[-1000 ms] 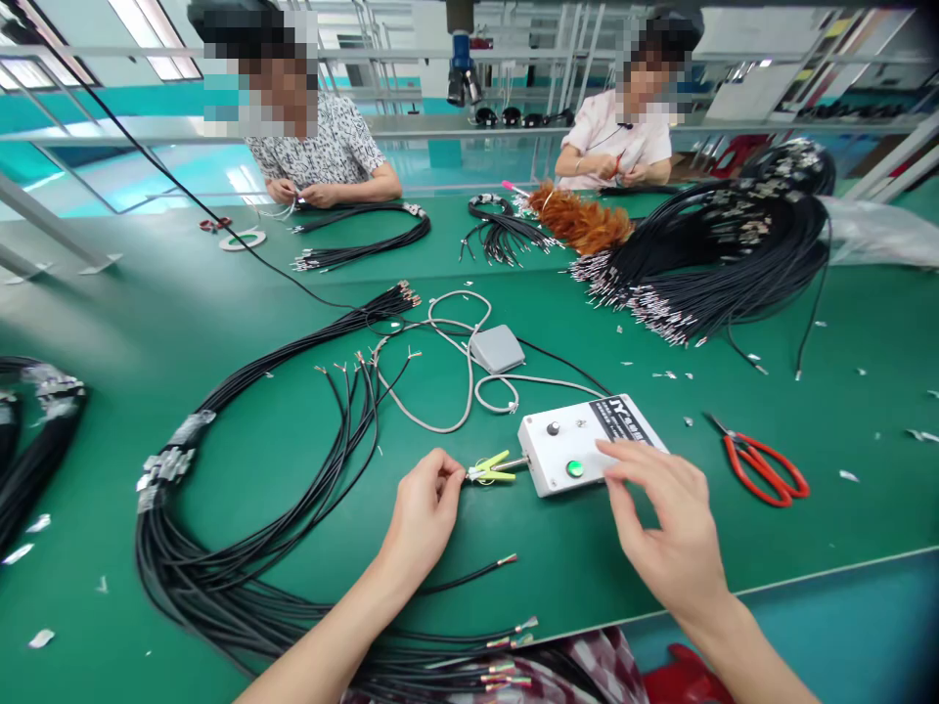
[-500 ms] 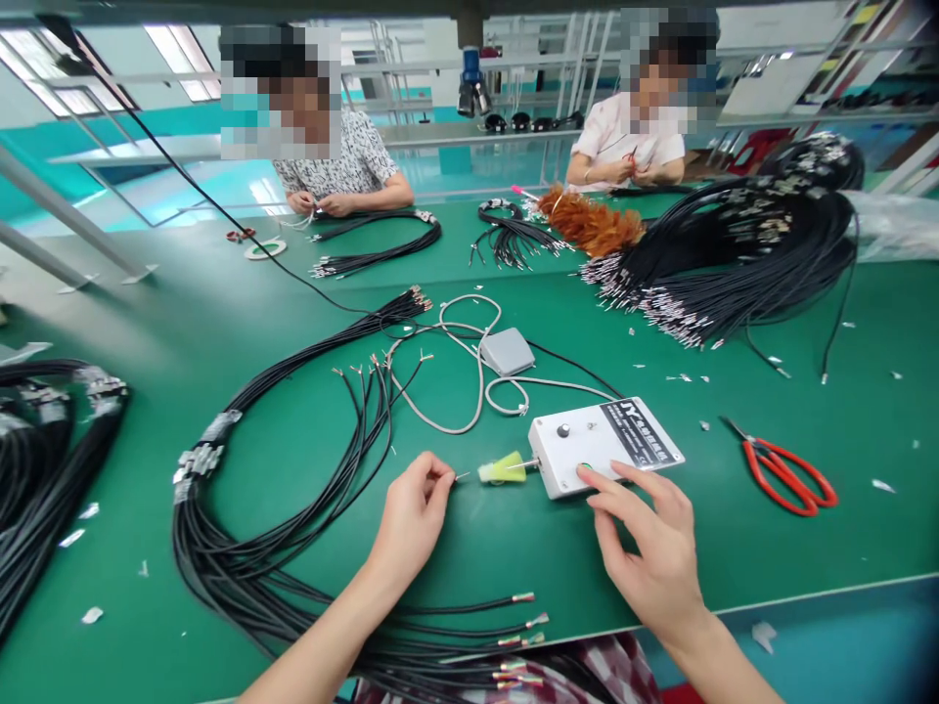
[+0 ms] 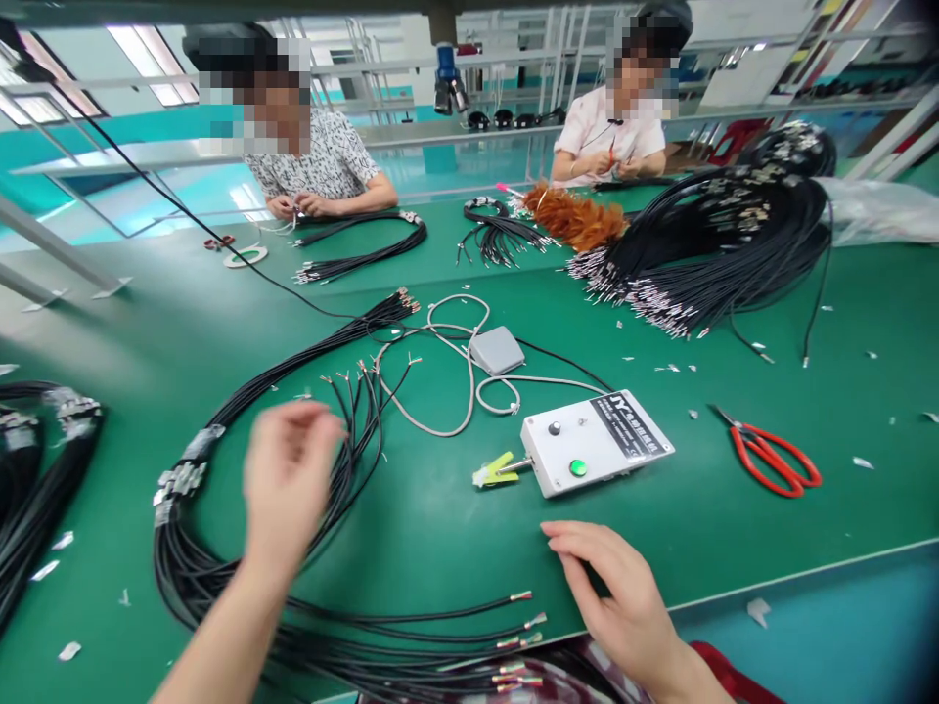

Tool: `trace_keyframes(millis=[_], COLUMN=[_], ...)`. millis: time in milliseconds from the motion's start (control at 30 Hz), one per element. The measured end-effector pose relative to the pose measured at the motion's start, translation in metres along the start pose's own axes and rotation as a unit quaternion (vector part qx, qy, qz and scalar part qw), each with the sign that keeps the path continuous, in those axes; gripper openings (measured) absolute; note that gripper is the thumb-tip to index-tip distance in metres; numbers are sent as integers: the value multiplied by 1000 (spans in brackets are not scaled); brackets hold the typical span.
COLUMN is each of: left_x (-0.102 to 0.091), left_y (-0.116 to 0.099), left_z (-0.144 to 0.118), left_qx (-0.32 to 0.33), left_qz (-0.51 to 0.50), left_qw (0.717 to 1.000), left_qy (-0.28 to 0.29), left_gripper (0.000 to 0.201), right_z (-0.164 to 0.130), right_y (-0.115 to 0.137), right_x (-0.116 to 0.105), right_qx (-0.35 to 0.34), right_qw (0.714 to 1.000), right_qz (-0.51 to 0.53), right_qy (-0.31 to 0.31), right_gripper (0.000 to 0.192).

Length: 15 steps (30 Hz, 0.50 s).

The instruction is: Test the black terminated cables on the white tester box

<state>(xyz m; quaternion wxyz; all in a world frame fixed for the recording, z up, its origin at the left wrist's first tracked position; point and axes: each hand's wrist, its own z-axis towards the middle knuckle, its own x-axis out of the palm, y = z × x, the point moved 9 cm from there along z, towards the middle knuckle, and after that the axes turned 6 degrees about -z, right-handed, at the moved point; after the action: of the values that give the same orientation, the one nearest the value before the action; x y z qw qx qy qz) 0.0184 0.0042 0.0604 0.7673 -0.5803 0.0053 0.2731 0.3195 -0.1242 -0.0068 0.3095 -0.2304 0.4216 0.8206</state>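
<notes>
My left hand (image 3: 290,479) is blurred by motion over the bundle of black cables (image 3: 249,386), near several stripped cable ends. Its fingers look curled, but whether they hold a cable is unclear. My right hand (image 3: 612,592) hovers near the table's front edge, fingers stretched and thumb apart, with nothing in it. Beyond it lies the white control box (image 3: 568,435), whose green button (image 3: 578,468) is lit. From the box's left side sticks a metal shaft with a yellow-green clip (image 3: 496,470). More cables (image 3: 440,616) with bared coloured wires run along the front edge.
Red-handled scissors (image 3: 774,460) lie at the right. A grey pedal (image 3: 497,350) with a looped grey cord sits behind the box. Large black cable bundles (image 3: 704,244) lie at the back right, others (image 3: 44,469) far left. Two people (image 3: 323,166) work across the table.
My left hand has moved left from beside the clip to the cable bundle. My right hand has come off the box's button towards me. The clip has turned, and the button shows lit green.
</notes>
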Motion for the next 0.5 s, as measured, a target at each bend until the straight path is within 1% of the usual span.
trace_keyframes(millis=[33,67,100,133,167,200,267,300,333,367,400,433,500], left_x=[26,62,88,101,107,111,110,109,107,105,103,101,98], left_y=[-3,-9,-14,-15,-13,-10,-3,0,2,3,3,2,3], left_z=[-30,-70,-113,-143,-161,-171,-169,-165,-161,-156,-151,-147,-143], left_qx=[4,36,70,91,90,77,8,-32,-69,-101,-125,-144,-174], left_qz=[0,12,29,51,70,78,59,35,7,-22,-50,-75,-112], left_qw=[994,958,905,875,863,861,872,873,874,874,876,879,883], left_qy=[107,283,418,472,492,497,486,485,482,475,463,448,421], left_gripper=[16,12,13,14,12,12,13,14,15,16,17,18,22], right_z=[0,0,-1,-1,-1,0,1,1,1,0,-1,0,5], right_y=[-3,-5,-6,-7,-8,-9,-14,-18,-21,-23,-22,-19,-12], right_x=[0,0,1,1,2,2,6,11,19,29,39,48,63], right_qx=[9,16,22,29,39,56,127,181,240,296,343,376,415], right_qw=[1000,1000,1000,999,999,997,986,971,948,914,874,832,754], right_qz=[5,9,14,22,33,51,107,151,207,270,336,398,500], right_qy=[1,3,6,9,11,11,18,28,42,58,73,84,95], right_gripper=[24,23,23,23,22,21,16,12,10,11,15,19,25])
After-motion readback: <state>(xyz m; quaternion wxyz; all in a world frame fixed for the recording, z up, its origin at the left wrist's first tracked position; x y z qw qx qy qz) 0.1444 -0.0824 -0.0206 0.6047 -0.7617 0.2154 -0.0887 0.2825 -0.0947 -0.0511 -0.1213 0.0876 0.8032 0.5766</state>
